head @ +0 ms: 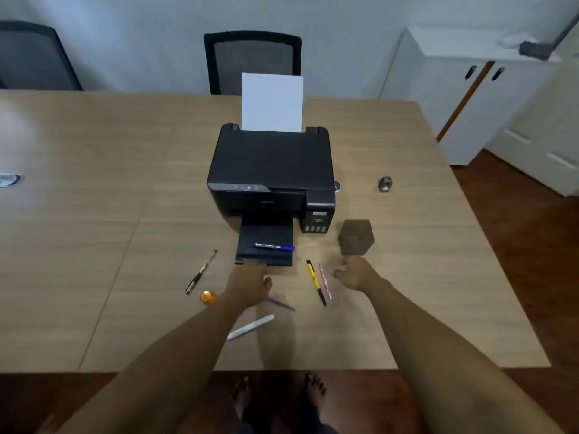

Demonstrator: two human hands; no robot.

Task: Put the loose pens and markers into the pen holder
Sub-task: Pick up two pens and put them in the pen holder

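Note:
The dark hexagonal pen holder [356, 237] stands right of the printer. My right hand [355, 273] hovers just in front of it, fingers apart, holding nothing. My left hand [247, 285] reaches toward the printer's output tray [264, 250], where a blue marker [274, 246] lies; its fingers are spread and empty. Loose on the table: a black pen [200, 272] at left, a yellow-and-black pen [315, 281], a thin pink pen [326, 281] beside it, a blue pen [282, 304] partly under my left hand, and a white marker [250, 326] nearer me.
A black printer [271, 170] with upright white paper [272, 103] fills the table's middle. An orange round object [207, 297] lies left of my left wrist. A small metal object [385, 183] sits at right. Chairs [252, 59] stand behind the wooden table [94, 214]; white cabinet [470, 98] at right.

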